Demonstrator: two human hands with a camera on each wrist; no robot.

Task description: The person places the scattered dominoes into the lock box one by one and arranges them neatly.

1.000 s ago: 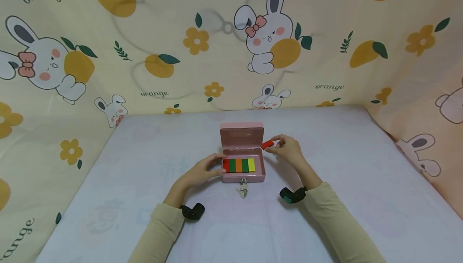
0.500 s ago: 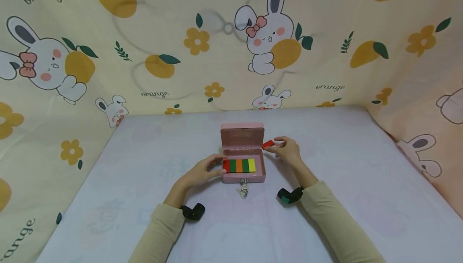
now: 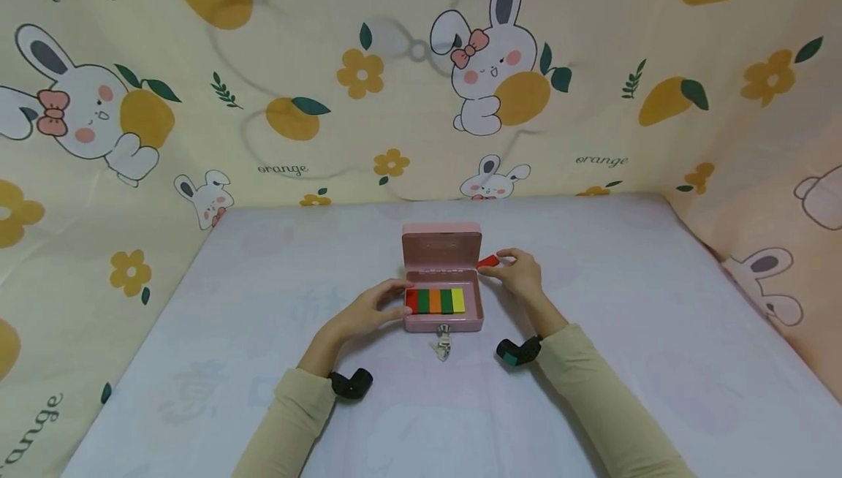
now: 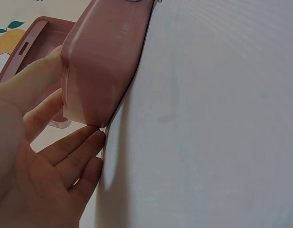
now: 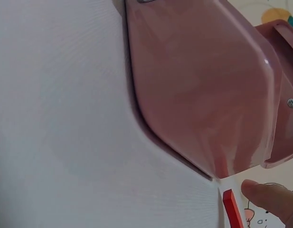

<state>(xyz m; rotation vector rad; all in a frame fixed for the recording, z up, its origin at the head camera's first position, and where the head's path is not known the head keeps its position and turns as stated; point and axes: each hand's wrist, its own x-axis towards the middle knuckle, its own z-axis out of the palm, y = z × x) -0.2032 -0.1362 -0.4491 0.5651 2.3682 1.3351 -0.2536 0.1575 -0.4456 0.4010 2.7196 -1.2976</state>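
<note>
A pink metal box (image 3: 476,325) stands with its lid (image 3: 442,251) raised. Inside, several coloured blocks (image 3: 435,301) form a row from red at the left through green and orange to yellow. My left hand (image 3: 365,313) holds the box by its left side; in the left wrist view the thumb lies at the rim and the fingers touch around the back corner. Beside the box's back right corner, my right hand (image 3: 522,275) pinches a small red block (image 3: 487,262). The right wrist view shows that red block (image 5: 233,209) only partly, near one finger (image 5: 269,197).
At the box's front hangs a metal latch with a small key-like piece (image 3: 444,343). A white cloth (image 3: 421,412) covers the table, and a printed curtain (image 3: 368,120) rises behind it and along both sides. Each wrist wears a black camera (image 3: 351,384).
My right wrist and forearm have swung a little to the left, while the red block has stayed by the box's back right corner. The left hand and box look unmoved.
</note>
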